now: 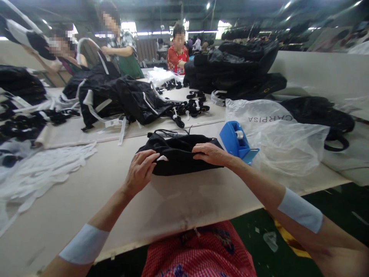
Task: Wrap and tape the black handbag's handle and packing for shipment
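A black fabric bag (187, 163) lies on the table in front of me, its top edge facing up and a thin black cord at its far side. My left hand (142, 169) is closed on the bag's near left edge, the fingers bent over the cloth. A small white piece (163, 158) shows beside those fingertips. At the right part of the same edge, my right hand (211, 153) pinches the cloth, with its thumb hidden. Just right of the bag stands a blue tape dispenser (238, 140) with a white roll in it.
Clear plastic bags (288, 142) lie at the right. White strips (43, 173) spread over the table (184, 204) at the left. Black bags (115, 96) and rolled black straps (193, 107) lie farther back, near a tall black pile (230, 69). Several people work across the table.
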A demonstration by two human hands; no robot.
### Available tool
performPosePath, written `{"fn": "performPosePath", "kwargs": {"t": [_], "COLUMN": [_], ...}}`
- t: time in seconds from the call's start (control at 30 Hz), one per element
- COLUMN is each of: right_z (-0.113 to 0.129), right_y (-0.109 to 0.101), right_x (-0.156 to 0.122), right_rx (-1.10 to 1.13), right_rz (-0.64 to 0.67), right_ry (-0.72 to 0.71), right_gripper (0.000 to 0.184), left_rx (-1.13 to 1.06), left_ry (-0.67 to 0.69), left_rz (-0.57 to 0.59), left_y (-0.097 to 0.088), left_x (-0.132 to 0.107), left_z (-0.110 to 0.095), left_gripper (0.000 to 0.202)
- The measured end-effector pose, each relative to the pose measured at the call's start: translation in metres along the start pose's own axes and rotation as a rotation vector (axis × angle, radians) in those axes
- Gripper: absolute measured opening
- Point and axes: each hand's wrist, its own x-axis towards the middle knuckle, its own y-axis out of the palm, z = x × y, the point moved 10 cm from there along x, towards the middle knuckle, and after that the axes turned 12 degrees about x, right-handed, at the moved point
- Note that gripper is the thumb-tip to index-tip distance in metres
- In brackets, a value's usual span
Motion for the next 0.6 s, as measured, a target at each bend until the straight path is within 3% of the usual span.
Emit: {"fn": "performPosePath", "kwargs": {"t": [0.13, 0.27, 0.4, 0.5, 0.6], "right_z": [0.001, 0.04, 0.082, 0.082, 0.069], "right_y": [-0.002, -0.009, 0.019, 0.042, 0.049], "right_x": [-0.006, -0.003, 0.023, 0.048, 0.059], "right_rx": [-0.13, -0.33, -0.116, -0.027, 0.01], "right_rz": [-0.049, -0.272, -0.351, -0.356, -0.407], "right_ry": [0.068, 0.081, 0.0, 0.031, 0.047], "right_gripper": [0.008, 0.015, 0.026, 0.032, 0.021], "left_rx": [0.053, 0.067, 0.007, -0.022, -0.003], "left_ry": [-0.081, -0.073, -0.129, -0.163, -0.154], "left_rz": [-0.008, 0.001, -0.034, -0.05, -0.035], "left_y": [0.006, 0.019, 0.023, 0.022, 0.025], "left_x": [-0.005, -0.008, -0.013, -0.014, -0.013], "left_z": [0.003, 0.004, 0.013, 0.017, 0.016], "left_gripper": [0.02, 0.017, 0.013, 0.007, 0.004]}}
